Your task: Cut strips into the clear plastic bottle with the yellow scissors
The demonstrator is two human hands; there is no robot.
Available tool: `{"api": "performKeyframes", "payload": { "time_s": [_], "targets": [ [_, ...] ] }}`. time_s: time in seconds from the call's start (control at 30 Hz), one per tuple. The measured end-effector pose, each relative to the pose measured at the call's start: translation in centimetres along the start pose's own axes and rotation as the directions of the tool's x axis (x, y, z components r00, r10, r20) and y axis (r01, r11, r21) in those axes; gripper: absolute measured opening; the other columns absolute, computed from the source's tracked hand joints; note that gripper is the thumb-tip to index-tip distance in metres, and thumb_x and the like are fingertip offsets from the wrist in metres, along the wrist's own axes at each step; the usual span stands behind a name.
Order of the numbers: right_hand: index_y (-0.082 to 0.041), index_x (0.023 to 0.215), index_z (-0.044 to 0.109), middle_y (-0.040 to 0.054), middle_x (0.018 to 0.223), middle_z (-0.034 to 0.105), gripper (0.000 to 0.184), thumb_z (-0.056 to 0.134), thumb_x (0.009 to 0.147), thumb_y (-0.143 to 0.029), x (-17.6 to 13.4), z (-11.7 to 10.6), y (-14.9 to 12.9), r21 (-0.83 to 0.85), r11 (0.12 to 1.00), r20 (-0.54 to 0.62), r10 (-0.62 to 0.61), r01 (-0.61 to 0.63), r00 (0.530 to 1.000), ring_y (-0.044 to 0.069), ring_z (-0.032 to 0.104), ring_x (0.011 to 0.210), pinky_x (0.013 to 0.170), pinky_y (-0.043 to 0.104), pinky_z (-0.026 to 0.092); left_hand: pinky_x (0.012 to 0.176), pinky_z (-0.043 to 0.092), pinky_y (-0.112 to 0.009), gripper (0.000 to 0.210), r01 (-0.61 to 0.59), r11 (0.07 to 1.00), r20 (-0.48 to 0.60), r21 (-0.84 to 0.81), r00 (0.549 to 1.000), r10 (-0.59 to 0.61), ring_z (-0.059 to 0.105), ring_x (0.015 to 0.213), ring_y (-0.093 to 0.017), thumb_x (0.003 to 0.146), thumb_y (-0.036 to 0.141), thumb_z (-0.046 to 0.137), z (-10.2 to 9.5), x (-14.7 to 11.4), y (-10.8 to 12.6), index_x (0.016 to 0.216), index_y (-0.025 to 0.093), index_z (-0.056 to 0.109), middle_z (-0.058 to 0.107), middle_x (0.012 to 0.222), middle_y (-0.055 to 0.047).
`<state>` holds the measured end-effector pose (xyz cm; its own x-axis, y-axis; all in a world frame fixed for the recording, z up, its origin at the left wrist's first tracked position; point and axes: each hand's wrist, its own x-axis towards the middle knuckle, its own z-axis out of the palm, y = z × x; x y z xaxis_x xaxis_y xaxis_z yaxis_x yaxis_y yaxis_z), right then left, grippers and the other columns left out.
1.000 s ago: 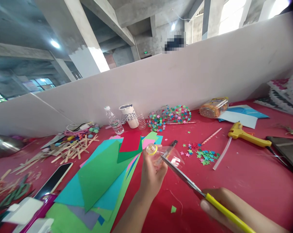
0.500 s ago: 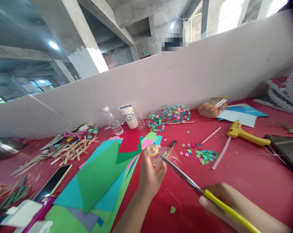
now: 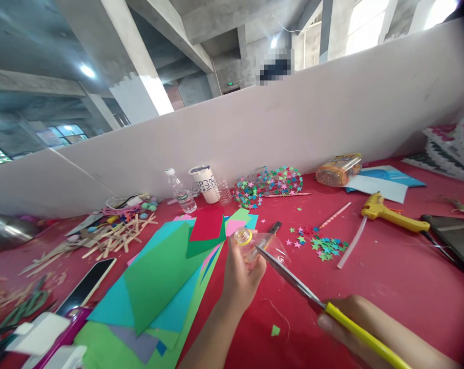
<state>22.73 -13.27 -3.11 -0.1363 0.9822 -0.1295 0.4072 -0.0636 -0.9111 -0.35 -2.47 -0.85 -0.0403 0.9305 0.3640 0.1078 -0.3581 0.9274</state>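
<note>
Left hand (image 3: pixel 241 279): closed around the clear bottle top (image 3: pixel 271 244), just below its yellow-ringed neck (image 3: pixel 243 236).
Right hand (image 3: pixel 351 318): gripping yellow-handled scissors (image 3: pixel 291 277), tips at the plastic; contact unclear.
Bottle top: above the table, right of the coloured paper (image 3: pixel 163 277); probably light, slick and springy, flimsy at the flare, best held by the stiffer neck.
Tabletop (image 3: pixel 389 277): red, scattered with paper stars (image 3: pixel 330 247).
Room: pale partition (image 3: pixel 312 113), concrete beams beyond.
</note>
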Motion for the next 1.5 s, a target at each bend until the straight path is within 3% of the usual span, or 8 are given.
{"api": "performKeyframes", "payload": {
  "time_s": [0.17,0.3,0.4,0.5,0.67,0.87,1.0,1.5],
  "targets": [
    [-0.025,0.075,0.069,-0.0021,0.063,0.066,0.026,0.067,0.089,-0.047,-0.2,-0.3,-1.0,0.006,1.0,0.012,0.024,-0.024,1.0,0.018,0.058,0.056,0.06,0.027,0.052,0.103,0.048,-0.046,0.061,-0.022,0.999,-0.005,0.04,1.0,0.023,0.055,0.127,-0.035,0.074,0.031,0.076,0.6,-0.3,-0.4,0.128,0.023,0.05,0.06,0.129,-0.016],
    [-0.023,0.086,0.068,0.0007,0.078,0.07,0.042,0.047,0.099,-0.057,-0.3,-1.1,-3.5,0.022,1.0,0.109,-0.018,0.016,0.994,0.018,0.061,0.066,0.062,0.025,0.05,0.099,0.049,-0.045,0.065,0.013,0.991,-0.052,0.134,0.999,-0.006,0.057,0.123,-0.032,0.078,0.035,0.071,0.7,0.0,-0.7,0.134,0.022,0.041,0.058,0.131,-0.017],
    [-0.019,0.074,0.062,-0.0029,0.068,0.061,0.056,0.044,0.098,-0.066,-0.2,-1.6,-5.2,-0.046,0.996,0.231,-0.061,0.073,0.971,0.012,0.052,0.058,0.053,0.02,0.041,0.095,0.051,-0.042,0.058,0.09,0.995,-0.026,-0.037,0.995,-0.091,0.063,0.113,-0.027,0.084,0.038,0.067,0.4,1.1,0.1,0.132,0.022,0.039,0.064,0.118,-0.012],
    [-0.018,0.077,0.063,-0.0016,0.072,0.062,0.062,0.039,0.096,-0.072,0.0,-1.9,-5.8,-0.091,0.994,0.242,-0.031,0.055,0.97,0.012,0.053,0.059,0.05,0.018,0.041,0.102,0.046,-0.039,0.042,0.145,0.973,-0.151,-0.178,0.973,-0.173,0.063,0.112,-0.023,0.082,0.036,0.071,0.0,2.0,1.4,0.116,0.021,0.051,0.066,0.111,-0.007],
    [-0.02,0.074,0.064,0.0053,0.078,0.073,0.069,0.033,0.091,-0.08,0.7,-2.0,-5.0,-0.104,0.993,0.184,-0.032,0.052,0.982,0.018,0.062,0.062,0.045,0.021,0.043,0.103,0.044,-0.04,0.047,0.295,0.848,0.077,-0.439,0.953,-0.292,0.061,0.116,-0.024,0.072,0.031,0.08,0.1,1.7,1.8,0.112,0.021,0.057,0.065,0.118,-0.007],
    [-0.02,0.082,0.066,0.0071,0.08,0.077,0.059,0.035,0.097,-0.069,1.2,-2.0,-4.3,-0.275,0.958,0.172,-0.04,0.087,0.984,0.024,0.069,0.068,0.058,0.026,0.048,0.1,0.046,-0.04,0.045,0.416,0.71,0.14,-0.568,0.899,-0.415,0.066,0.106,-0.025,0.073,0.042,0.08,0.5,1.4,1.4,0.106,0.019,0.062,0.071,0.108,-0.009],
    [-0.022,0.087,0.067,0.0081,0.086,0.079,0.052,0.037,0.099,-0.064,1.1,-2.1,-4.3,-0.307,0.947,0.194,-0.037,0.097,0.98,0.027,0.073,0.077,0.063,0.028,0.049,0.091,0.05,-0.035,0.041,0.438,0.677,0.111,-0.592,0.876,-0.469,0.068,0.099,-0.022,0.07,0.028,0.081,0.6,1.7,1.8,0.106,0.018,0.064,0.073,0.105,-0.008],
    [-0.025,0.08,0.06,0.0109,0.08,0.078,0.049,0.036,0.095,-0.064,1.2,-2.4,-4.8,-0.406,0.912,0.178,0.023,0.052,0.984,0.03,0.073,0.071,0.061,0.032,0.046,0.079,0.054,-0.032,0.038,0.438,0.608,0.071,-0.662,0.844,-0.531,0.068,0.09,-0.02,0.069,0.031,0.081,0.3,2.1,2.0,0.099,0.017,0.064,0.072,0.098,-0.007]
  ]
}}
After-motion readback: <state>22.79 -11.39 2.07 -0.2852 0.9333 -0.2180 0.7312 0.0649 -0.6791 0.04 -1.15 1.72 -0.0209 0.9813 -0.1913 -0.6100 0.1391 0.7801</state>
